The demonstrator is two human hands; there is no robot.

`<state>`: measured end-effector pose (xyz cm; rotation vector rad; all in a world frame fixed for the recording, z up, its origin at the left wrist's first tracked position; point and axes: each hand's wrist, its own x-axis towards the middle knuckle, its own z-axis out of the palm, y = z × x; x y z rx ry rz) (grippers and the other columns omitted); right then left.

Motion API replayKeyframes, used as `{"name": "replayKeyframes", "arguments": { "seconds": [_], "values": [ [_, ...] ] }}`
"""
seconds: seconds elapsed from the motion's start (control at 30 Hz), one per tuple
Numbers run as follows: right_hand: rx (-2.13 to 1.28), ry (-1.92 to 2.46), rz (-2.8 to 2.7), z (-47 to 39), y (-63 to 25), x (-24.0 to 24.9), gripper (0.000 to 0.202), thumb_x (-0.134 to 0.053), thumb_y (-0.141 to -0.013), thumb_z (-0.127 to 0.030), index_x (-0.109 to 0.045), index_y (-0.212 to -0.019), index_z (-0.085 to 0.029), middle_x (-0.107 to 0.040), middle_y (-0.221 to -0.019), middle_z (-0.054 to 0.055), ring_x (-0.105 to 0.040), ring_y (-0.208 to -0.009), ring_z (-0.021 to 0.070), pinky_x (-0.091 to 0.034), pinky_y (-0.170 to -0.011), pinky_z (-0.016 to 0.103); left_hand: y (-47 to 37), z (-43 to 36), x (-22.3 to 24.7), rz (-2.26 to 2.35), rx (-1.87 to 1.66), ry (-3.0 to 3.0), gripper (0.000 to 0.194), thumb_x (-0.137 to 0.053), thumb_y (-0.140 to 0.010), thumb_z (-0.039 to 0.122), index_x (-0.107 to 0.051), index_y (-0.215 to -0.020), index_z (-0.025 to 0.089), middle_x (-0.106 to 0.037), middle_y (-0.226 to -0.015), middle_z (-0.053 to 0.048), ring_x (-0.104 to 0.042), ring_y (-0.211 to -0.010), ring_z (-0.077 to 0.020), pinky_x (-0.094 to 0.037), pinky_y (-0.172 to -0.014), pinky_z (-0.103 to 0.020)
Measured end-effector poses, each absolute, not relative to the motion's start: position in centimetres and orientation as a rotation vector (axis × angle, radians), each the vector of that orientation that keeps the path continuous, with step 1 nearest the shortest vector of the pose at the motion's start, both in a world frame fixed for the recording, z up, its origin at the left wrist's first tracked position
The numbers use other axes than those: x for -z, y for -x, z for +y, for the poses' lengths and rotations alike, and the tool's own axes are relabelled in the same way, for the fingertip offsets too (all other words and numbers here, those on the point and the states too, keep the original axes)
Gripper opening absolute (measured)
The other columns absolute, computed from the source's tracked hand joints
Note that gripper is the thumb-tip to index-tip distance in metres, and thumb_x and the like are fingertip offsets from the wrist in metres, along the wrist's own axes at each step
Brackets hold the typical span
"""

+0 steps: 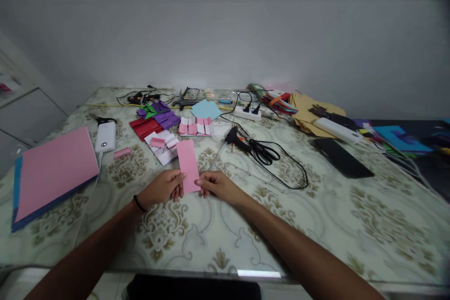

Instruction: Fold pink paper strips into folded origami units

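Floral-patterned table (218,229) against plain grey wall (211,33), both hands (170,185) (213,184) pinching pink paper strip (188,164)

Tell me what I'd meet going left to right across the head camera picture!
Big pink sheet → white power bank → red papers → pink paper strip, held by the left hand and right hand → glue gun → flat black slab.

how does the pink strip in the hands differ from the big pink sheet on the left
The pink strip is small and narrow; the big pink sheet is far larger. The strip is held in both hands, while the sheet lies on the table. Both are flat and pink.
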<state>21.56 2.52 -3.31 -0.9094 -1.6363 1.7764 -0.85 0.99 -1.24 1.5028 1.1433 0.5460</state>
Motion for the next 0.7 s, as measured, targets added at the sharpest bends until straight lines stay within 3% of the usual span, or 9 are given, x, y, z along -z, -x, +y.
{"name": "replayKeyframes", "arguments": {
  "seconds": [0.7],
  "values": [
    [-1.792,0.933,-1.643,2.29,-21.41,3.33,0.051,-0.074,-0.077,-0.065,-0.061,-0.073,-0.016,-0.064,-0.064,-0.001,-0.057,-0.053,0.0091,-0.046,-0.055,0.022,0.80,0.93,1.13,1.256,-0.640,-1.640,0.049,-0.043,-0.098,0.058,-0.050,-0.070,0.019,-0.061,-0.056,0.002,-0.054,-0.043,-0.0106,-0.042,-0.048,-0.023]
  ]
}}
